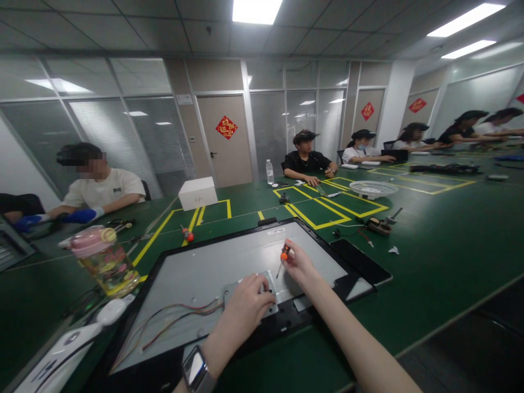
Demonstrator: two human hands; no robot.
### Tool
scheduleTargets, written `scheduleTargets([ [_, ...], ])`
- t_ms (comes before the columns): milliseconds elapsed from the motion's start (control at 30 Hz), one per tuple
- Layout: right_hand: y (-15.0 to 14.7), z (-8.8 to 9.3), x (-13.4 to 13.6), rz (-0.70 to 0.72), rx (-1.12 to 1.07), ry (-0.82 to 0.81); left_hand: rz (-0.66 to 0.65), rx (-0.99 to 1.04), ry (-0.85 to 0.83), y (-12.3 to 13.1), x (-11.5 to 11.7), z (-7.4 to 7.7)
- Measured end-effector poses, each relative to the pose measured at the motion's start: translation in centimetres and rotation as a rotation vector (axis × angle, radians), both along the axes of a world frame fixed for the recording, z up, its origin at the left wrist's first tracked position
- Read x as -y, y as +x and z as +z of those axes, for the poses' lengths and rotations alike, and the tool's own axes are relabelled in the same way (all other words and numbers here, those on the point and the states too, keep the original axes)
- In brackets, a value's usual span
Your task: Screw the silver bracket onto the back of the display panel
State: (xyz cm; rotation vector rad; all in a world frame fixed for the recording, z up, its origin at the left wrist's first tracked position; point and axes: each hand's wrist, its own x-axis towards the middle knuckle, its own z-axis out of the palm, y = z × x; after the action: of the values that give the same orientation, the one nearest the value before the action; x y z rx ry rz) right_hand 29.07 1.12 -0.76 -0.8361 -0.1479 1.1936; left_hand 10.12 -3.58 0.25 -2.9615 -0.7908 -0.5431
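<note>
My right hand point(298, 262) grips a small screwdriver point(284, 254) with an orange and black handle. Its shaft slants down toward a flat metal box point(234, 288). On the box's right part rests my left hand point(250, 297), fingers curled over it and the thumb near its right edge. Red, black and yellow wires point(180, 309) run out from the box's left side. All this lies on a large grey panel with a black frame point(172, 273), laid flat on the green table. A watch point(195, 367) is on my left wrist.
A pink-lidded bottle point(104, 259) and a white power strip point(61, 355) stand left of the panel. A black phone-like slab point(360, 261) lies right. Beyond are a white box point(198, 192), a red tool point(188, 234) and a white round grille point(373, 189). Several people sit around the table.
</note>
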Motion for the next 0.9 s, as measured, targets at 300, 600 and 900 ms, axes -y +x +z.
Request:
scheduleTargets([
  [300,0.6,0.5,-0.2,0.051,-0.119,-0.113,-0.008,0.258,-0.103,-1.0,0.1,0.1],
  [600,0.7,2.0,0.6,0.056,-0.193,-0.118,-0.059,0.349,-0.082,-1.7,0.1,0.2],
  [900,1.1,3.0,1.0,0.047,-0.204,-0.077,-0.06,0.136,0.02,-1.3,1.2,0.5],
])
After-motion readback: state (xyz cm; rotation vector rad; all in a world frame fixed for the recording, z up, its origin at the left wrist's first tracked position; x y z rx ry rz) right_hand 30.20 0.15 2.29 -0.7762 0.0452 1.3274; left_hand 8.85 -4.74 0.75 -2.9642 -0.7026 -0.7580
